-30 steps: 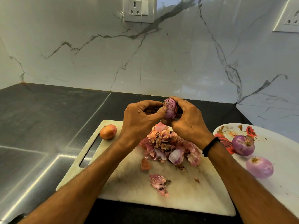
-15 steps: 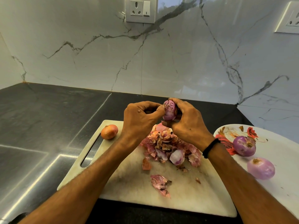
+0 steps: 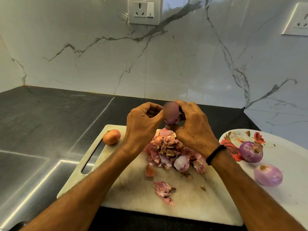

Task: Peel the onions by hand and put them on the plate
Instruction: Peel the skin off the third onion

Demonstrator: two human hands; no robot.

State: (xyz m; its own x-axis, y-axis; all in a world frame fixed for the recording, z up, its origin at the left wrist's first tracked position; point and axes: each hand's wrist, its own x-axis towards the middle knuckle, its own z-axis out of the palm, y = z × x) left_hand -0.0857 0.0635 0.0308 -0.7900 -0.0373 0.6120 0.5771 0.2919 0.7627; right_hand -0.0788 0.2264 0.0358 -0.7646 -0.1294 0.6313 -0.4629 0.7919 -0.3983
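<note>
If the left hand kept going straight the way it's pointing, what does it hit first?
Most likely the onion, which the right hand grips just ahead of it and to its right. The left hand seems to reach it with its thumb, though motion blur hides the contact.

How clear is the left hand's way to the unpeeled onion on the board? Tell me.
Probably clear. The unpeeled onion lies on the cutting board just left of the left hand, nothing between them; but that hand is busy on the held onion with the right hand.
</note>
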